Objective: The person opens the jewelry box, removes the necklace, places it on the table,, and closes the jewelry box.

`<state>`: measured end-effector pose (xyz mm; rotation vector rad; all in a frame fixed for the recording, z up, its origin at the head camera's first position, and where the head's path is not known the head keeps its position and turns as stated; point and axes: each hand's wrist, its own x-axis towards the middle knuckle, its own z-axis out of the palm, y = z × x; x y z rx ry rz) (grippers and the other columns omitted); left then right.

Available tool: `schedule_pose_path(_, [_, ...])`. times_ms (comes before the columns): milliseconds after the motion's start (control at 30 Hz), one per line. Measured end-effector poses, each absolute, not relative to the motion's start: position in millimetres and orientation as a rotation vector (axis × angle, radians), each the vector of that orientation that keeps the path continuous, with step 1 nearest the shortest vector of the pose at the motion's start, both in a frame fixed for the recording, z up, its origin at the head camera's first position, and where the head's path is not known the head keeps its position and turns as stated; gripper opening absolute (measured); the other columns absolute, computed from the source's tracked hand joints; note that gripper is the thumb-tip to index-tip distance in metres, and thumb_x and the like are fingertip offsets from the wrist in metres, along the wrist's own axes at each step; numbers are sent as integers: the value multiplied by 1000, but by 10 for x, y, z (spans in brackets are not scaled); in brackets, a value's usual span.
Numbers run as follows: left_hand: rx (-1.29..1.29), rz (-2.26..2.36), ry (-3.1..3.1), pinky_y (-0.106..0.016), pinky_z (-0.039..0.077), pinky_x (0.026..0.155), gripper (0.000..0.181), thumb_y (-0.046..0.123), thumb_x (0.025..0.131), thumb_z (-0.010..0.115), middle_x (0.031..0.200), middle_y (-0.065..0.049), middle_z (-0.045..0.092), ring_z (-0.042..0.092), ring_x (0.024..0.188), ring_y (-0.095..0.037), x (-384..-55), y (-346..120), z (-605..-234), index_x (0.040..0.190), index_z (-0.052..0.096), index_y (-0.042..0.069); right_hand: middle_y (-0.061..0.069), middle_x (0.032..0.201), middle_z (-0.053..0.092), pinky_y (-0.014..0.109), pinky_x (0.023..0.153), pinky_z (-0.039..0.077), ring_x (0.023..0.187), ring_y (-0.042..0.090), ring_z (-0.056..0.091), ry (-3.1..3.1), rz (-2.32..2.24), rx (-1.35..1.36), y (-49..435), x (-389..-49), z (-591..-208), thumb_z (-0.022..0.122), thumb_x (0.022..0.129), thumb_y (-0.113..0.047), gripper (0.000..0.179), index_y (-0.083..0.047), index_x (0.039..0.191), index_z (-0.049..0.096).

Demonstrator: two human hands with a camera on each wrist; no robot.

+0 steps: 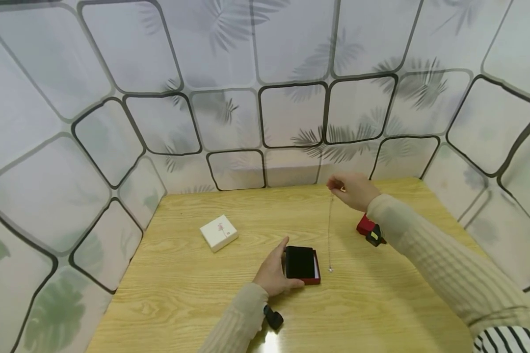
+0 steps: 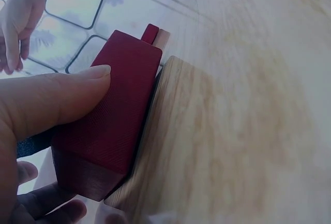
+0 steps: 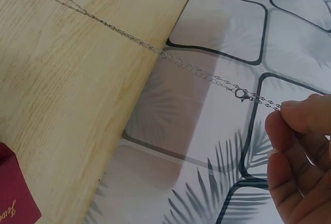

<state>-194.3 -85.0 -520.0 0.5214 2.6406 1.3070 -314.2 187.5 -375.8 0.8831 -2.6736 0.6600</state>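
My left hand (image 1: pixel 277 272) grips a small red jewelry box (image 2: pixel 119 100) on the wooden table, its thumb on the near side. A black padded insert (image 1: pixel 300 262) fills most of the box, with a narrow white strip showing at its right. Up and to the right, my right hand (image 1: pixel 353 191) pinches a thin silver necklace (image 3: pixel 241 95) near its lobster clasp. The chain hangs straight down in the head view, and a small pendant (image 1: pixel 330 269) dangles at its lower end, just right of the box.
A white box (image 1: pixel 218 232) with a pink flower print lies at the left. The red box lid (image 3: pixel 18 198) with gold lettering is at the right, partly behind the right sleeve in the head view. Patterned cloth (image 1: pixel 291 117) surrounds the table's back and sides.
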Motion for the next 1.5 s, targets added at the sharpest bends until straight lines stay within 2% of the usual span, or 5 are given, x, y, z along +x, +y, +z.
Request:
schedule_pose_path(633, [500, 1344, 2616, -46, 37, 105, 118, 35, 66, 89, 150, -9, 36, 43, 130, -26, -1950, -851, -5197, 155, 14, 18, 5, 87, 68, 38, 75, 54, 80, 20, 65, -2729, 655, 847, 1738, -3542, -4106, 68, 87, -4, 7, -8, 93, 67])
schedule_pose_path(1133, [489, 1335, 2617, -46, 37, 105, 119, 39, 65, 89, 151, -9, 35, 42, 131, -25, -1966, -840, -5217, 155, 14, 19, 5, 80, 67, 38, 71, 52, 76, 20, 63, -2754, 741, 686, 1638, -3728, -4460, 70, 84, -1, 8, -8, 86, 67])
schedule_pose_path(1500, [498, 1298, 2647, -44, 36, 106, 119, 38, 66, 89, 150, -8, 36, 40, 132, -22, -1973, -832, -5250, 156, 14, 18, 5, 82, 66, 40, 71, 50, 77, 22, 61, -2826, 771, 545, 1644, -3830, -4613, 70, 85, -3, 7, -8, 87, 67])
